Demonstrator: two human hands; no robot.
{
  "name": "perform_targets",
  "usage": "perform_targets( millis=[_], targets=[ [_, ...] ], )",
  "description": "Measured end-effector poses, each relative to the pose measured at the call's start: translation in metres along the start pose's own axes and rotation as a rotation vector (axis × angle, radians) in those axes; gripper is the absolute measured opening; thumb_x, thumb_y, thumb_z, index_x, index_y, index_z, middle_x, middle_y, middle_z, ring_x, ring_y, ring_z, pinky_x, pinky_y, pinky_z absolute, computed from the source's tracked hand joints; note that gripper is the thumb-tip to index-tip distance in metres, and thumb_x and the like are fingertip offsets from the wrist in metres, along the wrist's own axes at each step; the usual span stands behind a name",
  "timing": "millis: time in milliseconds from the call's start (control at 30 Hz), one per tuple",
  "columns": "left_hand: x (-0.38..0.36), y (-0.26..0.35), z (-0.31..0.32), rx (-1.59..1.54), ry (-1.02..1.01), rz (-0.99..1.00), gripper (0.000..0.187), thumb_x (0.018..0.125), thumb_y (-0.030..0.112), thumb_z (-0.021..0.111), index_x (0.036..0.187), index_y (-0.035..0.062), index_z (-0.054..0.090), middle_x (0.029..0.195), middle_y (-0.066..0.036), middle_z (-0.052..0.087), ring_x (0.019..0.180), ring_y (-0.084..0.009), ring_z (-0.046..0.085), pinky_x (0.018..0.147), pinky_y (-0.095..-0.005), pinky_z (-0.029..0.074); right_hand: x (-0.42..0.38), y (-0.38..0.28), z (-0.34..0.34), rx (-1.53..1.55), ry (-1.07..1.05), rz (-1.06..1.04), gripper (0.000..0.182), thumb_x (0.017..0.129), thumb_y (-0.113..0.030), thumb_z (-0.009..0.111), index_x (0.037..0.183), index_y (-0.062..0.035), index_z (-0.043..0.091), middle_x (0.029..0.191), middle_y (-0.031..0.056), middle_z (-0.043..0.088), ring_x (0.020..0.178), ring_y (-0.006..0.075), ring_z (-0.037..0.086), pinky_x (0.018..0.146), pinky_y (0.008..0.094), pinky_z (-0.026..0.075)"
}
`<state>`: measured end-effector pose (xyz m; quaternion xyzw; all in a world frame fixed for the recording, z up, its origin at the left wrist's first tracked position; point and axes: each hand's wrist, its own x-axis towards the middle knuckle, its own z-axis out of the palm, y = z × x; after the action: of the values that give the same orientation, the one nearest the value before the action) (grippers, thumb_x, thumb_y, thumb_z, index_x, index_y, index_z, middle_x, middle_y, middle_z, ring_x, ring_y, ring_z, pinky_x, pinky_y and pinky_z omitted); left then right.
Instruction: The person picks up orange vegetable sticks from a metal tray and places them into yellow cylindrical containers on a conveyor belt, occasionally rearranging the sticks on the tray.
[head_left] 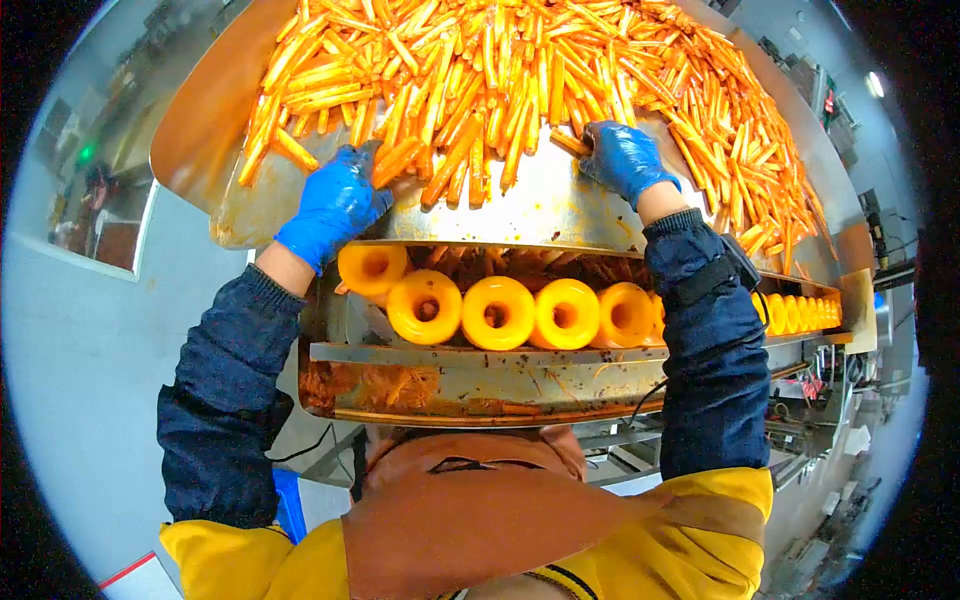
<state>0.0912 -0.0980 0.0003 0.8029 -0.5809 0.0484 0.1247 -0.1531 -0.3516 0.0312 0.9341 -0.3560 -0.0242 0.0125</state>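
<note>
My left hand (340, 200), in a blue glove, is at the near edge of a heap of glossy orange food sticks (540, 75). Its fingers are curled against a thick orange food stick (398, 162). Farther right, my right hand (625, 162), also gloved in blue, is closed with one end of a short orange food stick (569, 142) at its fingertips. Both hands are over a metal tray (545, 210) that bears the heap. The undersides of the fingers are hidden.
Below the tray's near edge runs a row of yellow ring-shaped cups (498, 313) with round holes, continuing to the right. A metal ledge (480, 357) with reddish residue lies in front of them. A brown apron (480, 520) covers my torso. Machinery stands at far right.
</note>
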Motion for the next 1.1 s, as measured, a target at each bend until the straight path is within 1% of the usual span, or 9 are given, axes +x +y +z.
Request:
perform_targets(
  millis=[100, 167, 233, 333, 433, 633, 833, 967, 1100],
  targets=[
    [0.001, -0.003, -0.007, -0.007, -0.102, -0.002, 0.059, 0.074, 0.028, 0.067, 0.125, 0.0057, 0.048, 0.11, -0.021, 0.056, 0.094, -0.0366, 0.059, 0.08, -0.0437, 0.05, 0.01, -0.004, -0.008, 0.177, -0.125, 0.148, 0.03, 0.076, -0.024, 0.061, 0.097, -0.0036, 0.064, 0.095, 0.0208, 0.065, 0.091, 0.0332, 0.063, 0.08, 0.0405, 0.05],
    [-0.003, -0.017, 0.003, -0.034, 0.012, 0.034, 0.057, 0.074, 0.025, 0.066, 0.125, 0.0073, 0.049, 0.109, -0.02, 0.057, 0.094, -0.0366, 0.059, 0.079, -0.0433, 0.05, 0.023, -0.006, -0.005, 0.421, 0.058, 0.099, 0.036, 0.078, -0.033, 0.057, 0.093, -0.0005, 0.066, 0.086, 0.0209, 0.066, 0.084, 0.0328, 0.065, 0.077, 0.0399, 0.05],
    [-0.008, -0.024, 0.008, -0.057, 0.124, 0.07, 0.055, 0.074, 0.021, 0.066, 0.124, 0.0088, 0.049, 0.109, -0.019, 0.057, 0.094, -0.0366, 0.059, 0.079, -0.0428, 0.051, 0.049, -0.012, 0.005, 0.562, 0.17, 0.107, 0.042, 0.078, -0.038, 0.06, 0.094, 0.0007, 0.066, 0.088, 0.0222, 0.066, 0.086, 0.0345, 0.064, 0.078, 0.0406, 0.049],
    [-0.015, -0.025, 0.012, -0.023, 0.125, 0.004, 0.052, 0.074, 0.016, 0.065, 0.124, 0.0117, 0.05, 0.108, -0.018, 0.058, 0.093, -0.0368, 0.059, 0.078, -0.0423, 0.051, 0.076, -0.044, 0.007, 0.402, 0.058, 0.154, 0.046, 0.078, -0.045, 0.061, 0.093, -0.0025, 0.068, 0.101, 0.0234, 0.063, 0.096, 0.0372, 0.061, 0.084, 0.0425, 0.048],
    [-0.021, -0.025, 0.019, -0.078, 0.262, 0.008, 0.049, 0.076, 0.015, 0.064, 0.123, 0.0135, 0.052, 0.105, -0.017, 0.059, 0.092, -0.0361, 0.059, 0.077, -0.0413, 0.051, 0.073, -0.061, -0.001, 0.397, -0.131, 0.085, 0.047, 0.074, -0.043, 0.064, 0.096, -0.0015, 0.067, 0.103, 0.0239, 0.063, 0.098, 0.0377, 0.061, 0.086, 0.0416, 0.048],
    [-0.021, -0.02, 0.018, -0.189, 0.35, 0.007, 0.042, 0.076, 0.017, 0.064, 0.117, 0.0136, 0.057, 0.099, -0.015, 0.061, 0.089, -0.0344, 0.06, 0.076, -0.0399, 0.051, 0.029, -0.001, 0.01, 0.543, -0.176, 0.202, 0.047, 0.071, -0.041, 0.063, 0.093, 0.0004, 0.067, 0.094, 0.0233, 0.065, 0.085, 0.0347, 0.064, 0.075, 0.0404, 0.049],
    [-0.022, -0.019, 0.018, -0.225, 0.283, -0.058, 0.039, 0.08, 0.016, 0.059, 0.119, 0.0116, 0.056, 0.108, -0.017, 0.06, 0.099, -0.0357, 0.058, 0.085, -0.0398, 0.048, -0.062, 0.019, 0.0, 0.739, 0.112, 0.282, 0.04, 0.079, -0.035, 0.062, 0.096, 0.0016, 0.063, 0.081, 0.0199, 0.066, 0.077, 0.0307, 0.065, 0.069, 0.0388, 0.049],
    [-0.022, -0.026, 0.024, -0.148, 0.278, -0.047, 0.041, 0.081, 0.017, 0.059, 0.121, 0.012, 0.054, 0.11, -0.017, 0.06, 0.101, -0.0353, 0.057, 0.086, -0.0402, 0.048, -0.126, 0.008, -0.024, 0.571, 0.179, 0.131, 0.034, 0.08, -0.029, 0.065, 0.101, -0.0016, 0.063, 0.082, 0.0188, 0.066, 0.077, 0.0308, 0.065, 0.069, 0.0379, 0.049],
    [-0.021, -0.027, 0.028, -0.087, 0.35, -0.029, 0.037, 0.081, 0.027, 0.061, 0.116, 0.0135, 0.058, 0.105, -0.014, 0.062, 0.094, -0.0334, 0.06, 0.08, -0.0405, 0.05, -0.161, -0.019, -0.044, 0.178, 0.192, -0.35, 0.032, 0.07, -0.021, 0.072, 0.1, -0.0112, 0.066, 0.085, 0.0135, 0.064, 0.078, 0.0335, 0.062, 0.068, 0.0392, 0.051]
  ],
)
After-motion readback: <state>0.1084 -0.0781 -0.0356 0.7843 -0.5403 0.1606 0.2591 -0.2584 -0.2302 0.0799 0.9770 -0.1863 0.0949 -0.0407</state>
